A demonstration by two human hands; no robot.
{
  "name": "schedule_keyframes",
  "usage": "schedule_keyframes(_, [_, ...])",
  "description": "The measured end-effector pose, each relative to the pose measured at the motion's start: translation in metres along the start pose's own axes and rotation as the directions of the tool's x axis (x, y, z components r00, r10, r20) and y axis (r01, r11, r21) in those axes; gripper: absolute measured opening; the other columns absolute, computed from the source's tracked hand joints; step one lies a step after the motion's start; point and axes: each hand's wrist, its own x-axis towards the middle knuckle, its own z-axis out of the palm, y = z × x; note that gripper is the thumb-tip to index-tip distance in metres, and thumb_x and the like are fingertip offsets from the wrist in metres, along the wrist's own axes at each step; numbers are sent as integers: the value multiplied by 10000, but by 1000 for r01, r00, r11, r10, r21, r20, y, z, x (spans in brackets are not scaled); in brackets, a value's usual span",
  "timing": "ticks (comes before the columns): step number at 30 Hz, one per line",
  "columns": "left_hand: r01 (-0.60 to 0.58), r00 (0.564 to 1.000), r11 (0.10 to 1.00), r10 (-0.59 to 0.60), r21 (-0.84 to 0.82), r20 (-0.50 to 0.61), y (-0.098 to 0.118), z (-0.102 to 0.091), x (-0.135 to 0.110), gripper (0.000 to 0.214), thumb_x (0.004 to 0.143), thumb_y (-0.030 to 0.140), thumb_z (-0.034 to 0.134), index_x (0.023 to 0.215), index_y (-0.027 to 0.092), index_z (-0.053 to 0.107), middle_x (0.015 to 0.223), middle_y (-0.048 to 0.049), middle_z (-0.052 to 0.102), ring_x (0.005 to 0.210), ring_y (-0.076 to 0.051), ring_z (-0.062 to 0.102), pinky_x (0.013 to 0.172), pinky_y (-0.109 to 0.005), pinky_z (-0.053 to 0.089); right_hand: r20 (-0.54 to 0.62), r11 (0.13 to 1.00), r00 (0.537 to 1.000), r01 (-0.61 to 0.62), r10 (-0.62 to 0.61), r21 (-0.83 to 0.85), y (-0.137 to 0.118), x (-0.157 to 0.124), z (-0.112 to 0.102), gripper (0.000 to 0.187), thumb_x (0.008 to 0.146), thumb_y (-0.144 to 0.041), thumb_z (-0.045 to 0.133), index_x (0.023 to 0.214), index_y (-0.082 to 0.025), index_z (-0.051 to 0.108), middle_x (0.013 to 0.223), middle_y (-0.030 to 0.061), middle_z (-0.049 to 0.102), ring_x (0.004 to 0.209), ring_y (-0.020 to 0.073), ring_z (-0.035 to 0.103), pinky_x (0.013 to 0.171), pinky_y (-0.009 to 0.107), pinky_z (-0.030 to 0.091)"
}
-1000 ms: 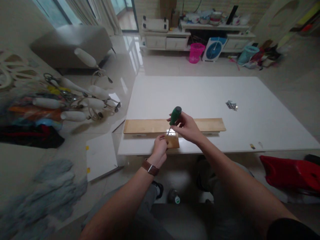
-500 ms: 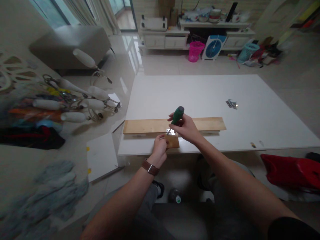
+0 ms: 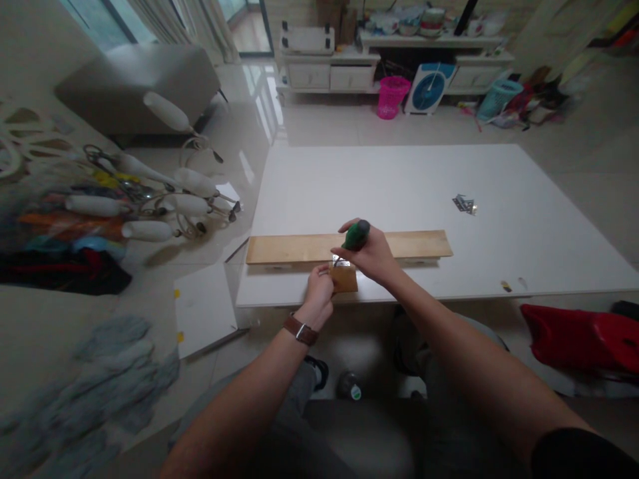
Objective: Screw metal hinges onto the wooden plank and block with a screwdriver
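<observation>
My right hand (image 3: 369,249) is closed round the green handle of a screwdriver (image 3: 356,234), which tilts with its tip down at a shiny metal hinge (image 3: 342,261). The hinge lies where a small wooden block (image 3: 345,279) meets a long wooden board (image 3: 292,249). My left hand (image 3: 319,287), with a brown watch strap at the wrist, grips the left side of the small block. Its fingertips are partly hidden behind the block. The long board lies across the white table (image 3: 399,179), behind both hands.
Several metal hinges (image 3: 465,204) lie in a pile on the table's right part. A small packet (image 3: 506,286) is near the front edge. White lamp arms (image 3: 150,231) stand at the left, a white panel (image 3: 204,311) on the floor, and a red object (image 3: 579,339) at the right.
The screwdriver handle has tilted lower and to the right, and my right hand's fingers have closed further round it. My left hand stays on the block. The view has shifted slightly.
</observation>
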Motion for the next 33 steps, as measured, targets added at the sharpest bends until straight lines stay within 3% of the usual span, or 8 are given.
schedule_keyframes(4, [9,1000,1000,-9,6,-23,2,1,-1,471,645,55,643,1096,183,605,918,-62,688,747,-175,631,674,-286,459,51,988,998,-42,35,150,0,0,1,399,720,-266,821,1090,-220,680,981,51,754,853,208,682,777,375,551])
schedule_keyframes(10, [11,999,998,-8,59,-51,6,1,-6,540,564,-14,581,1067,182,607,837,-26,653,708,-143,586,662,-261,416,150,967,989,-46,8,250,4,1,0,380,786,-270,723,1161,-226,680,1071,57,763,723,166,701,657,334,545])
schedule_keyframes(17, [18,999,999,-17,30,-29,3,1,-3,534,598,19,636,1104,186,605,901,-45,672,733,-156,618,659,-263,428,21,995,1000,-24,22,100,5,0,5,332,732,-374,863,962,-233,669,819,-8,658,617,124,539,582,311,445])
schedule_keyframes(24, [29,999,999,-28,22,-29,4,2,-4,551,591,-8,592,1107,184,593,876,-40,664,712,-154,609,651,-272,420,74,991,997,-20,10,136,0,-2,2,310,788,-304,742,1085,-230,699,995,49,776,701,158,636,632,324,488])
schedule_keyframes(33, [-5,1000,1000,5,16,-7,2,0,-2,517,600,7,606,1086,185,599,915,-52,670,740,-158,614,670,-272,429,38,986,999,-43,38,159,1,-1,4,357,729,-333,830,1048,-219,718,887,25,744,706,166,642,670,341,526])
